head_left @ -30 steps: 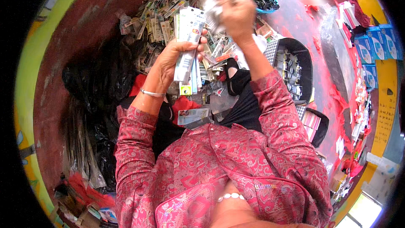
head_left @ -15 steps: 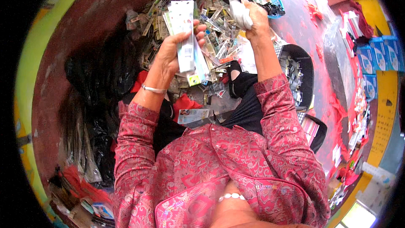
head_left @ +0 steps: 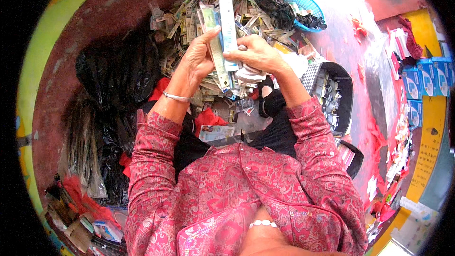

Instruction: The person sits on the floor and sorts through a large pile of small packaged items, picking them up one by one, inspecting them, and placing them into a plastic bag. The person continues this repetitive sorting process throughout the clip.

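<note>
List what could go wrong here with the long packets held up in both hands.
1. The left hand and right hand pinch several long flat packets in a loose fan; one could slide out into the heap of packets below and be lost among them.
2. The right hand also seems to clutch a white wad, so its grip on the packets may be weak.

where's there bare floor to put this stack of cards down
Bare floor lies left of the card pile, above the black bags. Another strip runs between the blue basket and black tray. Straight ahead of both hands is crowded.
</note>
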The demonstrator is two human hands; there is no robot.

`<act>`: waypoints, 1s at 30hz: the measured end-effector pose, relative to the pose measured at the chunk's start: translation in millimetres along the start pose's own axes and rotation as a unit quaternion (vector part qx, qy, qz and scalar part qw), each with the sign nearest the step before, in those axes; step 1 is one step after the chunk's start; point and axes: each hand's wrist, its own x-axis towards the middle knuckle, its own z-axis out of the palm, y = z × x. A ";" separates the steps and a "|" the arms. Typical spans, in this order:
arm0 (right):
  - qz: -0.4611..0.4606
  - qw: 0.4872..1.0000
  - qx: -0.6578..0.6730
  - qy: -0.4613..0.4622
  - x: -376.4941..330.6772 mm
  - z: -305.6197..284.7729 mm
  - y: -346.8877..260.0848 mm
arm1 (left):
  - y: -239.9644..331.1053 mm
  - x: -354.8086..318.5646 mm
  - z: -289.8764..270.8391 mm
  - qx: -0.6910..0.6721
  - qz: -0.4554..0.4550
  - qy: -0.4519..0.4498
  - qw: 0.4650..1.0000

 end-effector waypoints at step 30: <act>-0.019 0.987 0.074 0.139 -13.7 -47.8 4.1 | -5.6 -1.0 3.1 0.201 0.005 -0.021 0.979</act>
